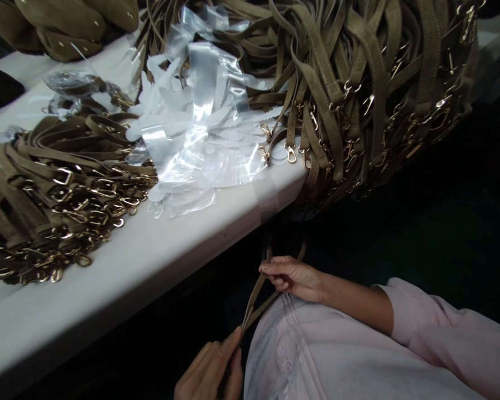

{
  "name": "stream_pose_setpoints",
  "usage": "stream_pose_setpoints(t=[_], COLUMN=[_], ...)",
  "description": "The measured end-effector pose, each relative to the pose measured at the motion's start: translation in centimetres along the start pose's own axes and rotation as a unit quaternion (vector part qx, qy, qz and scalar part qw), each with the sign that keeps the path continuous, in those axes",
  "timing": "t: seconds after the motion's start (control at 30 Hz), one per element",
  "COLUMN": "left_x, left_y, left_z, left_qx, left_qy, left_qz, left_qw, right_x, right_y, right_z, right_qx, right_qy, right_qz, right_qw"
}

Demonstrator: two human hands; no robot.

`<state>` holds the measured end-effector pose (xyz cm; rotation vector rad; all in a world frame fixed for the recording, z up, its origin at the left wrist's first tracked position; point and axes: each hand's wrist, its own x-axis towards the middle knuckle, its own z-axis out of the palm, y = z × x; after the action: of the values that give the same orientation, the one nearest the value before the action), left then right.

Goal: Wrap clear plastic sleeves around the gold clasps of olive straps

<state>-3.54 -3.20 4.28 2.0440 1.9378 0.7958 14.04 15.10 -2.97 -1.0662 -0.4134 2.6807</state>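
An olive-brown strap is stretched in the dark space below the table edge, held between both hands. My left hand, low in the picture, pinches the strap between thumb and finger, with two lengths coming together there. My right hand is closed around another part of the strap, close to my pink shirt. A loop of the strap shows behind its fingers. Something thin and shiny, perhaps plastic, sticks up above that hand; I cannot make it out.
A white table slants across the view. On it lie bundled straps with gold clasps, a heap of transparent plastic sleeves and white strips, and a large pile of straps hanging over the edge. Olive bags stand at the back left.
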Motion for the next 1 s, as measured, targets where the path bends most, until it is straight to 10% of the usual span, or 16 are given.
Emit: stream_pose_setpoints(t=[0.33,0.67,0.83,1.0], left_x=[4.0,4.6,5.0,4.7], left_y=[1.3,0.3,1.0,1.1], left_z=[5.1,7.4,9.1,9.3], left_qx=[-0.229,-0.468,-0.470,-0.498], left_qy=[-0.083,-0.088,-0.008,0.010], left_qz=[-0.348,-0.415,-0.424,-0.426], left_qw=[0.905,0.775,0.774,0.755], right_x=[-0.2,0.2,0.3,-0.8], right_y=[0.4,1.5,1.8,1.5], right_z=[0.1,-0.2,-0.6,-0.8], right_qx=[-0.024,-0.261,-0.347,-0.477], right_qy=[0.009,-0.031,-0.030,0.102], right_qz=[-0.024,-0.084,-0.131,-0.289], right_qw=[0.999,0.961,0.928,0.824])
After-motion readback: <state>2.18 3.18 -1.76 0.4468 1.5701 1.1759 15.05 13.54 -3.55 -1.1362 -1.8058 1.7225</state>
